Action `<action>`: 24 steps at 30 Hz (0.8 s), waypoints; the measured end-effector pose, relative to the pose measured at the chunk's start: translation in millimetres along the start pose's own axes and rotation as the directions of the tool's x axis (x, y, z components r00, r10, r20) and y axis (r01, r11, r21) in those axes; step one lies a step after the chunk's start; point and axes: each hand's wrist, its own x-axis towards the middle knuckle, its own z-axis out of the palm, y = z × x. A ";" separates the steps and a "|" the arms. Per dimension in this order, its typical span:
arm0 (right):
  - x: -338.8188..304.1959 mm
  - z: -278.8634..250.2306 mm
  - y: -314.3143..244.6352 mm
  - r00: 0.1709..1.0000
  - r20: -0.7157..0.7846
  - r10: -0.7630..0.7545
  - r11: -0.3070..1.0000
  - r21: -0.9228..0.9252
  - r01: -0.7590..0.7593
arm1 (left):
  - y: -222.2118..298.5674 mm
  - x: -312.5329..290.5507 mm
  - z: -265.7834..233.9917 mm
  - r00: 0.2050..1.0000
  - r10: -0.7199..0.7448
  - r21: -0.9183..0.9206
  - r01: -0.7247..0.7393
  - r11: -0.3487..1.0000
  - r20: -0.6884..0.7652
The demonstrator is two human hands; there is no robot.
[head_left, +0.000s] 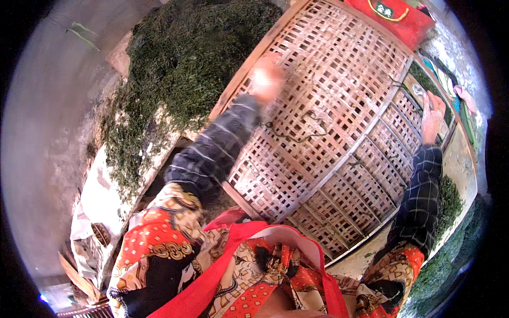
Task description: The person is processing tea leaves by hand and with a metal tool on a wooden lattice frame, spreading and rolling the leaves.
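A large woven bamboo tray (pixel 339 69) with a wooden frame lies slanted in front of me. My left hand (pixel 266 79) is over its left part, near the wooden edge, and is too smeared by motion to show its fingers. My right hand (pixel 433 116) is at the tray's far right end, its fingers bent around something by a wooden piece. A small shiny whitish thing (pixel 418 89) shows at the fingertips; its kind cannot be made out. A few dark green strands (pixel 302 139) cling to the weave.
A big heap of dark green stringy plant matter (pixel 185 53) rises left of the tray, on a pale sheet (pixel 101 185). A red bag (pixel 395 18) lies beyond the tray. More green matter (pixel 448 206) sits at the right, beside my right forearm.
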 end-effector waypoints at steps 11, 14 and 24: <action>-76.8 90.6 -329.3 0.936 0.346 -0.065 0.974 -0.183 0.136 | -210.2 17.3 -64.7 0.697 -0.462 0.803 -0.285 0.523 0.549; -78.1 99.5 -328.1 0.935 0.355 -0.014 0.973 -0.210 0.094 | -238.6 27.6 -60.0 0.628 -0.467 0.749 -0.308 0.586 0.623; -77.2 103.8 -328.0 0.949 0.312 -0.036 0.977 -0.190 0.099 | -246.3 103.5 -160.8 0.799 0.043 -0.035 -0.028 0.999 0.600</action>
